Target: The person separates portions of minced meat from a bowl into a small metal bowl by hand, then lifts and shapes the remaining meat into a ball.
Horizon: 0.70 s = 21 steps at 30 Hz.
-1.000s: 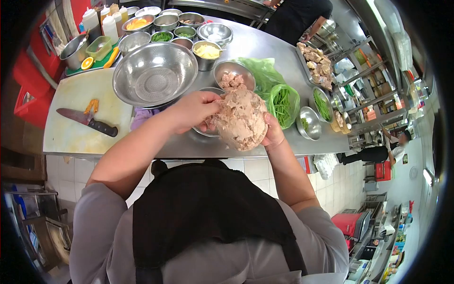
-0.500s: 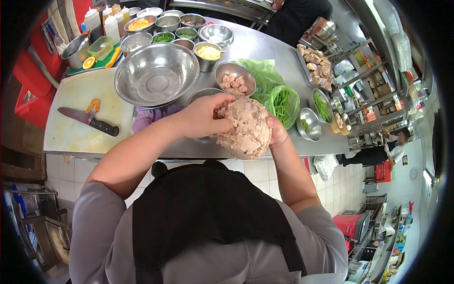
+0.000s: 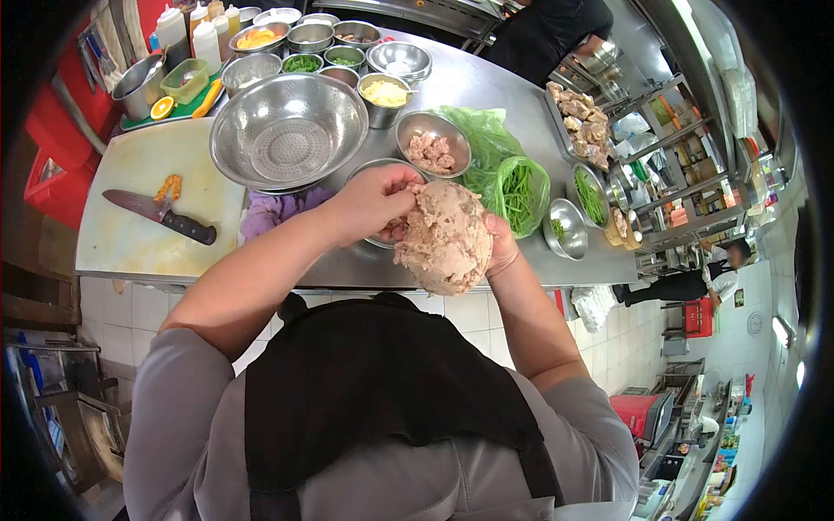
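Note:
A large rounded lump of pale pinkish meat (image 3: pixel 445 243) with a crumbly, ragged surface is held up over the front edge of the steel table. My right hand (image 3: pixel 501 245) grips it from the right side, with most of its fingers hidden behind it. My left hand (image 3: pixel 382 201) is closed, its curled fingers pinching at the lump's upper left edge. Beneath my left hand a steel bowl (image 3: pixel 354 179) shows only in part. Just beyond the lump, another steel bowl (image 3: pixel 463 139) contains small chunks of similar pink meat (image 3: pixel 429 152).
At left, a knife (image 3: pixel 159 215) lies on a cutting board (image 3: pixel 122 247). A big perforated steel bowl (image 3: pixel 221 165) stands beside it, near a purple cloth (image 3: pixel 265 217). Green beans in a bag (image 3: pixel 519 195) and small bowls lie right. A person in black (image 3: pixel 556 39) is across the table.
The lump has shifted slightly left and turned in my hands. My left fingers have moved from lying across its upper left side to a pinch at its edge.

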Available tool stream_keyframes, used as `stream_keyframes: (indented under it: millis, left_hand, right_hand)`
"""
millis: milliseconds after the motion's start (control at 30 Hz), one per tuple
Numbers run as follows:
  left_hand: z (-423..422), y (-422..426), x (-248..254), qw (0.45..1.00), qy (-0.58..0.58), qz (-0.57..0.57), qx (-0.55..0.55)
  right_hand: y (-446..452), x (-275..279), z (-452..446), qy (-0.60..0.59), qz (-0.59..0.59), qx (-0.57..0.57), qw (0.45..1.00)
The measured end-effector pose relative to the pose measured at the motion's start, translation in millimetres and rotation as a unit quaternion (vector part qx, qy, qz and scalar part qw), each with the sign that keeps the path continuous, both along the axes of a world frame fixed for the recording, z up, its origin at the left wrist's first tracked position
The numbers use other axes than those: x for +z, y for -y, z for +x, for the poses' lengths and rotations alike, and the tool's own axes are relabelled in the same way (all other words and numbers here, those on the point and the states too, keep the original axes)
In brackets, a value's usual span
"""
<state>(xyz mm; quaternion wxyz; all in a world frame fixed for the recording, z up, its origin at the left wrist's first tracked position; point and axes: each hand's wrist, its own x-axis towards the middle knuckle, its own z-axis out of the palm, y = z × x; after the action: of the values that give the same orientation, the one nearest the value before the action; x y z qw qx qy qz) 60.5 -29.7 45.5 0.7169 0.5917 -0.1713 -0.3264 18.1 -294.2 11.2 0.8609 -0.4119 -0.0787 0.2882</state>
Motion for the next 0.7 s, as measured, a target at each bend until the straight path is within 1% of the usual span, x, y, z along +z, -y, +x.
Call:
stream_keyframes:
  millis: [67, 167, 267, 367, 400, 467, 500, 600, 667, 700]
  left_hand:
    - [1, 3, -6, 0.997, -0.070, -0.034, 0.008]
    - [8, 12, -19, 0.991, -0.130, -0.033, 0.015]
    - [13, 19, -34, 0.979, -0.193, -0.063, 0.021]
    - [7, 32, -38, 0.965, -0.226, -0.092, 0.093]
    - [3, 29, -31, 0.972, -0.208, -0.063, 0.094]
    - [-1, 8, 2, 0.982, -0.164, -0.005, 0.098]
    - [-2, -3, 7, 0.988, -0.143, 0.016, 0.058]
    - [-13, -15, 19, 0.996, -0.069, 0.043, 0.022]
    - [-13, -15, 17, 0.998, -0.051, 0.024, 0.002]
    - [-13, -16, 17, 0.999, -0.042, 0.014, -0.006]
  right_hand:
    - [-1, -9, -3, -0.024, 0.037, -0.011, 0.999]
    - [3, -27, -2, -0.033, 0.057, -0.029, 0.997]
    - [3, -36, -5, -0.042, 0.059, -0.061, 0.995]
    - [4, -43, -8, -0.020, 0.085, -0.076, 0.993]
    - [6, -45, -12, -0.019, 0.081, -0.087, 0.993]
    - [9, -46, -10, -0.011, 0.075, -0.105, 0.992]
    - [8, -43, -11, -0.004, 0.069, -0.122, 0.990]
    - [-3, -27, -9, 0.008, 0.049, -0.162, 0.985]
    - [-8, -21, -7, 0.005, 0.038, -0.178, 0.983]
    - [-8, -19, -5, 0.013, 0.033, -0.168, 0.985]
